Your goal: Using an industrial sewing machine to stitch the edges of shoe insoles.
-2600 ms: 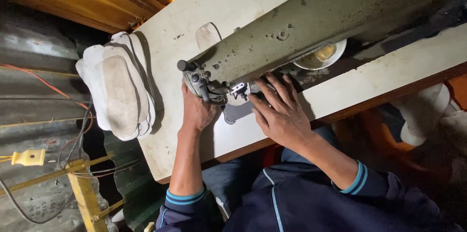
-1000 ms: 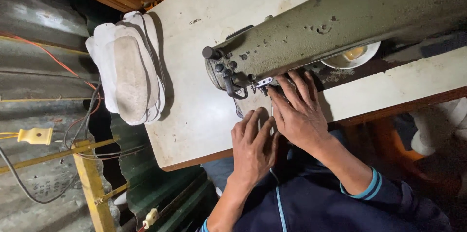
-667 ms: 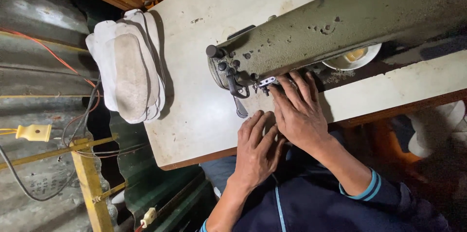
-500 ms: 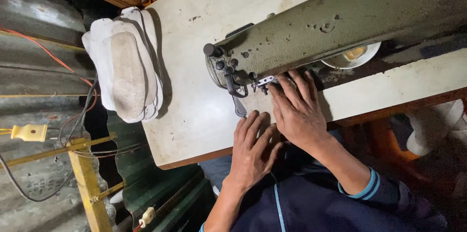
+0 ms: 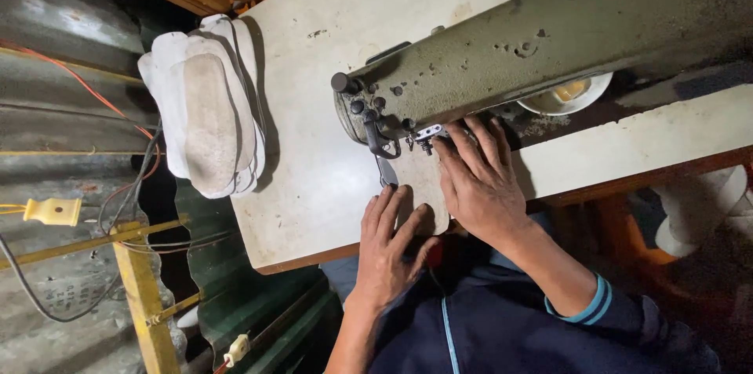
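Note:
A green sewing machine [image 5: 533, 44] lies across the cream table [image 5: 314, 178]. Under its needle head [image 5: 423, 137] sits a flat pale insole piece [image 5: 422, 186]. My left hand [image 5: 391, 248] presses flat on the piece's near end, fingers spread. My right hand [image 5: 480, 182] lies flat on its right side, fingertips close to the presser foot. Neither hand grips anything; both rest on the piece.
A stack of white insoles [image 5: 205, 107] sits on the table's left end, overhanging the edge. A white dish [image 5: 566, 95] shows behind the machine. A yellow metal frame [image 5: 137, 280], wires and a yellow plug [image 5: 51, 211] stand at left below the table.
My left hand came off the machine head and moved down onto the pale piece. Both hands have since shifted only slightly with the piece under the needle.

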